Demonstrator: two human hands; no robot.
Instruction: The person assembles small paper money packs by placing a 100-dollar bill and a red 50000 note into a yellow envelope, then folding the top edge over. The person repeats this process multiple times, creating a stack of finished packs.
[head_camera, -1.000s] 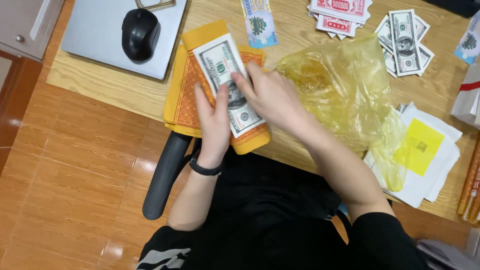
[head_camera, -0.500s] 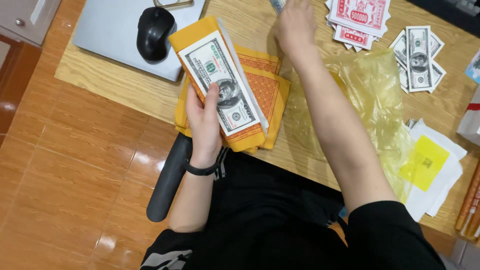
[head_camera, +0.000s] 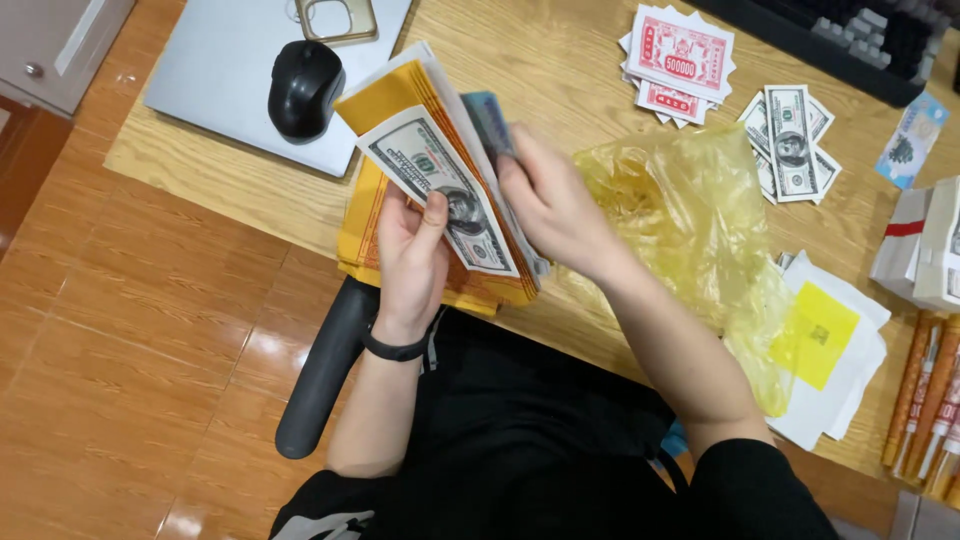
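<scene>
On the wooden desk (head_camera: 560, 50), a paper-money bundle (head_camera: 440, 195) is gripped upright by the left hand (head_camera: 410, 250); a bluish note (head_camera: 488, 120) is pinched against it by the right hand (head_camera: 550, 200). More loose dollar-style notes (head_camera: 790, 140) are left unstacked.

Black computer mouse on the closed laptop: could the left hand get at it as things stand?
Probably not right away: the left hand is full, its grip closed on the stack of banknote-style paper. The mouse lies uncovered just beyond that stack, so the path looks free once the hand is emptied.
</scene>
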